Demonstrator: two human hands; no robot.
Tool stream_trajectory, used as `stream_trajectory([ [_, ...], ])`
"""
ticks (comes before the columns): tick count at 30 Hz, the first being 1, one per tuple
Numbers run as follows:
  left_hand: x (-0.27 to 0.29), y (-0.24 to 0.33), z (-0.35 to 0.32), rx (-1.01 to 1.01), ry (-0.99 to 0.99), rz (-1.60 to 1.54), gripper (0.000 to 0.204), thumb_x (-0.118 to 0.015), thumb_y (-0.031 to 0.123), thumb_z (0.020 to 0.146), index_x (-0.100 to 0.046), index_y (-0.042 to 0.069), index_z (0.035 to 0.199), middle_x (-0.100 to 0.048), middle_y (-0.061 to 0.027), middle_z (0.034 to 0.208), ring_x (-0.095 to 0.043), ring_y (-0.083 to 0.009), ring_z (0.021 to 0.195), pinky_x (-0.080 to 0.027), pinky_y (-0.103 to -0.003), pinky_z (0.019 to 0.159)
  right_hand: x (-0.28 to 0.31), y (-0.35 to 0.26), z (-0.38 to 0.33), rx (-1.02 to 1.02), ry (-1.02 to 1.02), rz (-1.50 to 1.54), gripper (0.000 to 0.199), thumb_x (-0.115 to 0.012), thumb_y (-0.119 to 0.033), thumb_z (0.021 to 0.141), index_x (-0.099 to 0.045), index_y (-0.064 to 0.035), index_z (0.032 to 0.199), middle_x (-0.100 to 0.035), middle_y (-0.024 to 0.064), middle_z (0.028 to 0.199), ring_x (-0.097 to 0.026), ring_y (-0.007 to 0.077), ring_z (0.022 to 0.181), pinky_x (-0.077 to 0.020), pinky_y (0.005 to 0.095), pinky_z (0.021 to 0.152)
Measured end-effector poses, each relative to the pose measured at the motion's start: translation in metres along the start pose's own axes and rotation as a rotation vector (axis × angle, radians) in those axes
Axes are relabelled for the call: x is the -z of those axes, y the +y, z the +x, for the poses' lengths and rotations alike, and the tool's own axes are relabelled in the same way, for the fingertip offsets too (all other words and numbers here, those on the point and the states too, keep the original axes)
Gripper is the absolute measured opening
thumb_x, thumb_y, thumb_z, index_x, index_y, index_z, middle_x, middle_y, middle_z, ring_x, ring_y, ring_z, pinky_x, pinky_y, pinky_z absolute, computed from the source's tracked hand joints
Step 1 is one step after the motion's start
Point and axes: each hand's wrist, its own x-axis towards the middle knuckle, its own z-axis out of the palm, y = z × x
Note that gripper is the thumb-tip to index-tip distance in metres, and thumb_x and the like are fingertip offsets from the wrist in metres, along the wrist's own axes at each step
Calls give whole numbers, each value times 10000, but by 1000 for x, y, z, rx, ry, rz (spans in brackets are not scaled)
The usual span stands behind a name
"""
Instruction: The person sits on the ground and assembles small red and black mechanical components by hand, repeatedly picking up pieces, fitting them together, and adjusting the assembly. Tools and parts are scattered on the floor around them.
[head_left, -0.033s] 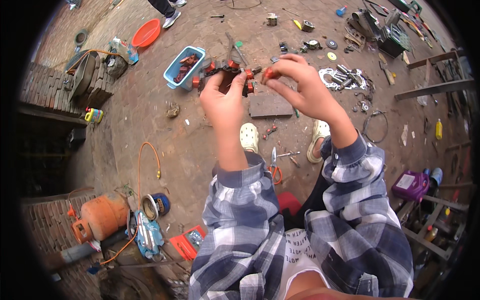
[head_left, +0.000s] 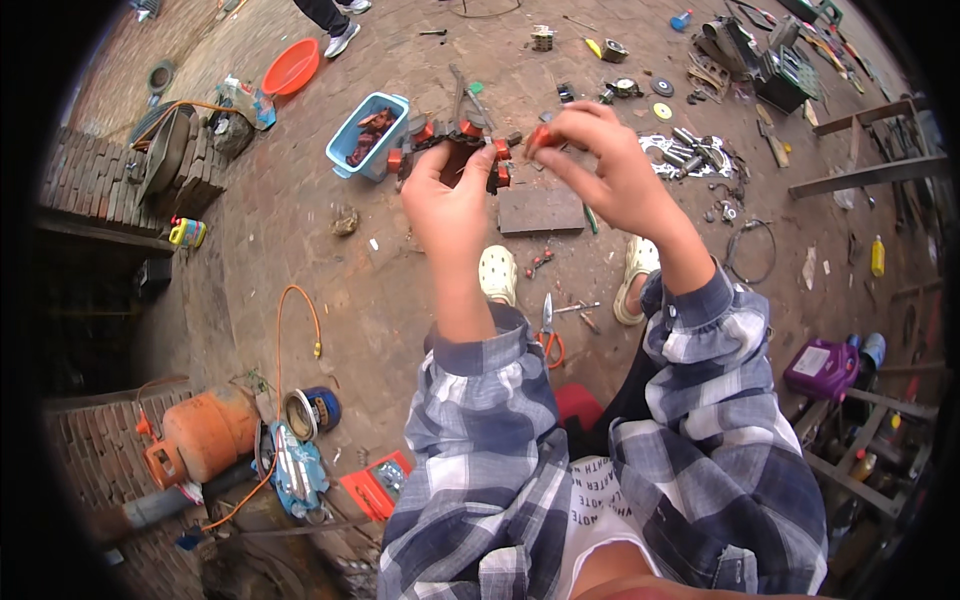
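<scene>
My left hand (head_left: pixel 445 205) grips a dark ring-shaped part with red blocks around its rim (head_left: pixel 470 129), thumb and fingers closed on its near side. Just right of it, my right hand (head_left: pixel 610 165) pinches a small red piece (head_left: pixel 539 138) between thumb and fingers; its exact kind is unclear. The red piece is held close to the ring's right side, with a narrow gap between. Beyond the left hand sits a light blue plastic basin (head_left: pixel 345 122) with dark red pieces inside. Below both hands, a flat grey-brown block (head_left: pixel 541 212) lies on the ground.
Orange-handled scissors (head_left: pixel 548 330) and small red-tipped parts (head_left: pixel 540 263) lie near my shoes. Metal parts (head_left: pixel 690 155) are spread on the right. An orange basin (head_left: pixel 292 67) stands far left, near another person's shoe (head_left: pixel 342 40). An orange gas cylinder (head_left: pixel 208 432) lies at lower left.
The right hand has shifted slightly, its fingers curling closer around the red piece, which sits a little higher. My left hand and the ring-shaped part have barely moved.
</scene>
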Motion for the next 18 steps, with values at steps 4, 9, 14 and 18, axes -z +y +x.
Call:
stream_trajectory([
  [4, 0, -5, 1, 104, -130, -184, 211, -685, 27, 807, -636, -57, 995, -671, -69, 864, -619, -111, 773, -497, -245, 707, 6, 20, 0, -62, 210, -253, 106, -633, -147, 837, -614, -51, 877, -649, 55, 802, -599, 253, 834, -369, 367, 918],
  [9, 1, 2, 2, 157, -49, -463, 209, -641, 31, 847, -627, -31, 1046, -662, -84, 928, -636, -150, 812, -522, -286, 751, 31, 32, -11, -150, -144, -241, 111, -644, -127, 831, -616, -27, 870, -635, 83, 796, -587, 248, 786, -366, 383, 987],
  [14, 10, -6, 7, 78, 145, -380, 209, -650, 17, 837, -627, -27, 1041, -660, -91, 941, -638, -157, 834, -528, -289, 771, 42, 7, -6, -148, -430, 83, 118, -648, -143, 834, -627, -28, 849, -656, 78, 807, -614, 231, 818, -331, 412, 1052],
  [18, 8, -10, 8, -8, 134, -208, 178, -683, 30, 816, -643, -39, 975, -660, -42, 864, -595, -97, 765, -472, -234, 697, 51, -2, 0, -134, -517, 405, 93, -653, -119, 824, -634, -28, 822, -677, 54, 775, -646, 192, 797, -302, 423, 1070],
])
